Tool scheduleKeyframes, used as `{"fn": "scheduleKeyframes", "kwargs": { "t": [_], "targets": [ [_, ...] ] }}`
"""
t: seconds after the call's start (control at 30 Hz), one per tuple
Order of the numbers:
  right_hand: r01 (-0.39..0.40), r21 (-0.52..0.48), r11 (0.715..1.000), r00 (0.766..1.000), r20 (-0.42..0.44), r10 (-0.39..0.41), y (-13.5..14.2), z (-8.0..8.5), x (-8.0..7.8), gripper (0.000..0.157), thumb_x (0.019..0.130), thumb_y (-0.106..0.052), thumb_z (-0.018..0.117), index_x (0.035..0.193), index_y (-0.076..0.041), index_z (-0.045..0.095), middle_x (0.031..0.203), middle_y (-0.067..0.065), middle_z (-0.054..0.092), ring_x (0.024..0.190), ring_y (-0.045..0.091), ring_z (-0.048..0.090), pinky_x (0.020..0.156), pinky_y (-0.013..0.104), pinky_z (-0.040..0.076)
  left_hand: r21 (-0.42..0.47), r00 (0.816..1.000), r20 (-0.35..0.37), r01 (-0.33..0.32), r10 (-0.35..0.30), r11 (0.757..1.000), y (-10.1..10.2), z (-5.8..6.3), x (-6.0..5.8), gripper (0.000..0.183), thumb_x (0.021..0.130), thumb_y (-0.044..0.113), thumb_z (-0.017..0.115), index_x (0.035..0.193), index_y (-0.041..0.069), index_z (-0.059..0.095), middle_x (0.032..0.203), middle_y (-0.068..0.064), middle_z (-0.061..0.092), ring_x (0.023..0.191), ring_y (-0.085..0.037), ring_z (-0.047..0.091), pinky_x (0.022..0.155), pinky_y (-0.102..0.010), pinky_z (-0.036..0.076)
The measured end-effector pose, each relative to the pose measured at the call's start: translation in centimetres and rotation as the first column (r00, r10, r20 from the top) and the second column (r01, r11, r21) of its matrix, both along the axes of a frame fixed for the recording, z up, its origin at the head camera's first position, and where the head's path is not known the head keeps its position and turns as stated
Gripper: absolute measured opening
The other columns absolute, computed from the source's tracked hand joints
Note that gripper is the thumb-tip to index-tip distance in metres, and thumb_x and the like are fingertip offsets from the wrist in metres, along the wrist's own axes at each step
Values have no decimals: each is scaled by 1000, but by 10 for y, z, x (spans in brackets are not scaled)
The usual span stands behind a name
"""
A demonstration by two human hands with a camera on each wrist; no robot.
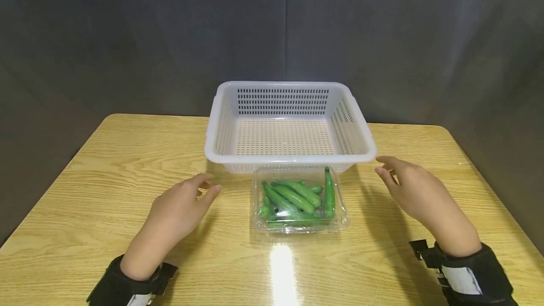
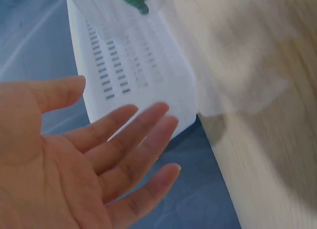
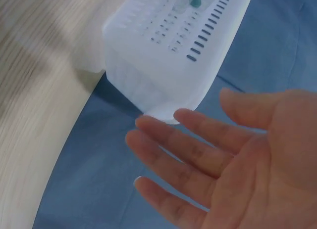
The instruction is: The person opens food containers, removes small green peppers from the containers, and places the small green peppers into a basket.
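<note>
A clear plastic box (image 1: 260, 183) lies on the table in the middle of the head view, with several slender green vegetables (image 1: 293, 197) in it, like small cucumbers. Right behind it stands a white slotted plastic basket (image 1: 289, 159), and nothing lies in it. To the left of the box, my left hand (image 1: 180, 207) hovers with loosely bent fingers and holds nothing. My right hand (image 1: 418, 192) is near the basket's front right corner, also holding nothing. Both wrist views show spread fingers, on the left hand (image 2: 99, 164) and the right hand (image 3: 223, 169), apart from the basket.
The light wooden table (image 1: 106, 192) runs back to a dark curtain (image 1: 148, 37) behind the basket. A bright light reflection falls on the tabletop in front of the box. Black bands (image 1: 471, 273) with cameras are strapped round both wrists.
</note>
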State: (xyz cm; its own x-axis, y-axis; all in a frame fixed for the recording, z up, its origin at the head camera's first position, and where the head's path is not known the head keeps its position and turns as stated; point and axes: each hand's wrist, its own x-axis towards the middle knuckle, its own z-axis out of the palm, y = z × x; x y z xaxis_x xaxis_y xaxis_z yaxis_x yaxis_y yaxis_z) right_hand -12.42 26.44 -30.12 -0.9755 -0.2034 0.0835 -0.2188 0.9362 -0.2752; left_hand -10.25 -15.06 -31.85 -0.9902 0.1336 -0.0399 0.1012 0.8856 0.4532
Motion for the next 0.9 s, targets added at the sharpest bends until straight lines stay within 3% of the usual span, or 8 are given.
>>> {"fn": "scheduleKeyframes", "kwargs": {
  "t": [0.13, 0.23, 0.4, 0.63, 0.8, 0.9],
  "targets": [
    [-14, 28, 1000, 1000, 10, 14, -5, 0, 1, 44, 104, -30, 51, 135, 0, 56, 107, 19, 69, 82, 32, 66, 63, 52, 51, 17, 999, 17, 32, -32, 999, 5, -3, 1, 48, 103, 43, 48, 135, 9, 58, 123, -8, 67, 102, -33, 67, 69, -48, 55],
    [-21, 38, 999, 1000, 23, 20, -8, -1, 1, 44, 104, -32, 52, 132, 1, 58, 102, 16, 70, 78, 27, 64, 60, 47, 51, 28, 999, 20, 42, -43, 999, 8, -5, 1, 50, 103, 44, 48, 137, 8, 57, 124, -9, 67, 105, -33, 66, 73, -50, 55],
    [-36, 37, 999, 997, 71, 33, -15, -3, 2, 41, 104, -32, 51, 125, 1, 64, 112, 21, 69, 93, 37, 67, 72, 55, 53, 51, 998, -3, 59, -59, 997, 12, -9, 1, 52, 103, 40, 50, 143, 7, 50, 131, -11, 63, 109, -32, 65, 76, -52, 56],
    [-85, -9, 996, 991, 102, 86, -25, -11, 3, 35, 103, -30, 53, 119, -1, 67, 108, 15, 71, 95, 34, 68, 76, 55, 53, 64, 998, -2, 57, -57, 996, 21, -14, 2, 50, 102, 36, 53, 144, 9, 49, 129, -6, 64, 110, -28, 65, 80, -52, 54],
    [-121, -99, 988, 976, 169, 137, -28, -13, 2, 37, 103, -30, 53, 123, -1, 65, 101, 8, 71, 91, 24, 67, 76, 49, 54, 57, 993, -73, 93, -89, 994, 27, -16, 5, 44, 101, 34, 57, 139, 11, 56, 125, -4, 66, 110, -28, 65, 83, -52, 54],
    [-101, -187, 977, 965, 221, 142, -28, -14, 1, 42, 104, -32, 50, 129, 0, 60, 100, 7, 71, 92, 22, 67, 76, 47, 54, 38, 982, -144, 128, -121, 991, 28, -16, 6, 39, 100, 31, 59, 134, 13, 60, 126, -5, 66, 113, -30, 63, 89, -54, 52]
  ]
}}
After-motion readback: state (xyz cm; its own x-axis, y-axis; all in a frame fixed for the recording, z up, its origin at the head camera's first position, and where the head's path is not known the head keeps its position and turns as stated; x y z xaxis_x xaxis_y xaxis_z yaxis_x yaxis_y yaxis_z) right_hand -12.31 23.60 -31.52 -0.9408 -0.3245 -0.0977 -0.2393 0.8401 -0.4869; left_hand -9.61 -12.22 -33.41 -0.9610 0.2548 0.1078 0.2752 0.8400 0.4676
